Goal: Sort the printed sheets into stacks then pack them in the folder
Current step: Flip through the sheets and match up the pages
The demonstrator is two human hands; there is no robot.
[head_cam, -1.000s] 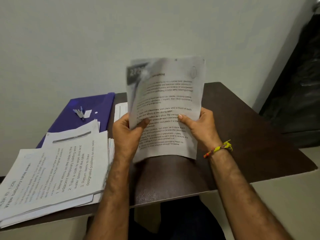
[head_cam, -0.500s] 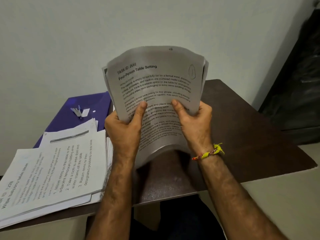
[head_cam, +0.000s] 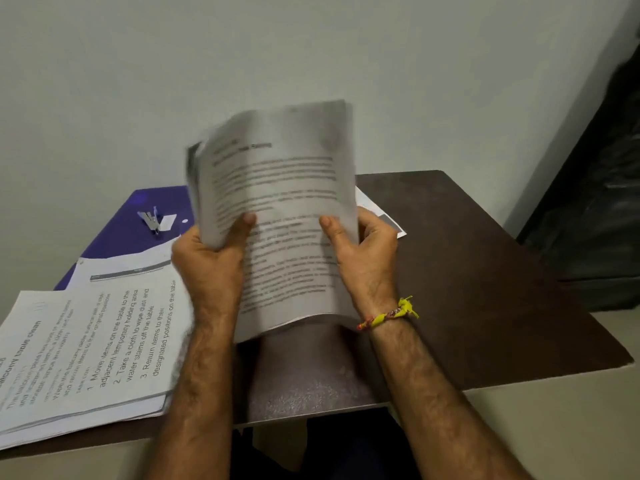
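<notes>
Clearly the left hand and right hand are pinching the bundle of printed sheets upright above the brown table; light and floppy, it is probably handling best gripped at both side edges.

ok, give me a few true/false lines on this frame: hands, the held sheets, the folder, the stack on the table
1. Both hands grip the same bundle of sheets. True: the left hand holds its left edge, the right hand its right edge.
2. The held sheets lie flat on the table. False: they are raised off the brown table, roughly upright and bowed.
3. The purple folder lies at the far left of the table, with a small metal clip on it. True.
4. The stack of printed sheets sits to the right of the hands. False: it lies left of the left hand.
5. The yellow wristband is on the left wrist. False: it is on the right wrist.
</notes>
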